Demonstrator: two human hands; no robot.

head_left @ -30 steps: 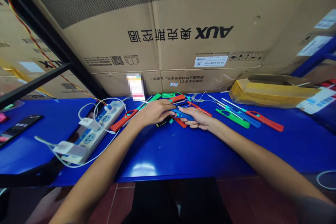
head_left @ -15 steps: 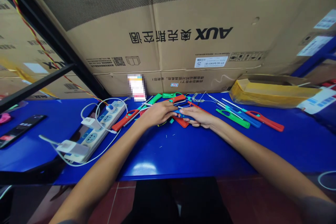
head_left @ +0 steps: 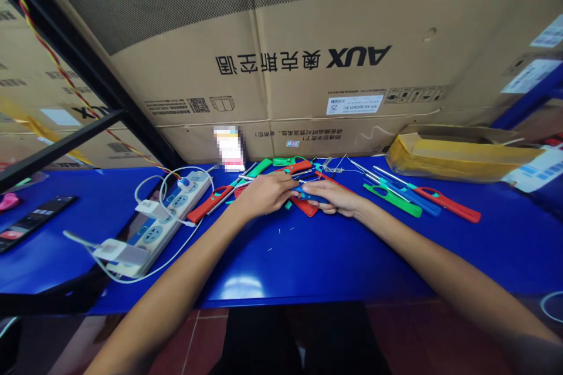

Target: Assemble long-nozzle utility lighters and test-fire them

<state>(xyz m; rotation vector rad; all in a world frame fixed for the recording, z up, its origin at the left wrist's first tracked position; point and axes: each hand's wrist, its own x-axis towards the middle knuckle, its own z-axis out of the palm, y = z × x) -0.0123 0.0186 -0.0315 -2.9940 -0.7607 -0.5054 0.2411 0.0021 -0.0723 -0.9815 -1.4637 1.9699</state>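
In the head view, the right hand (head_left: 338,198) is clasping a blue handle (head_left: 308,195) over the blue table (head_left: 334,258). The left hand (head_left: 268,194) is curling at the handle's far end, though whether it is gripping, I cannot tell. A green-handled tool (head_left: 402,204) is lying to the right.

The tabletop (head_left: 343,263) looks smooth and glossy, with a bright glare (head_left: 235,288) toward seven o'clock. At twelve, the carton (head_left: 290,23) is matt cardboard, while near three a red lighter (head_left: 448,204) pairs a smooth plastic handle (head_left: 460,210) with a shiny metal rod (head_left: 395,177)
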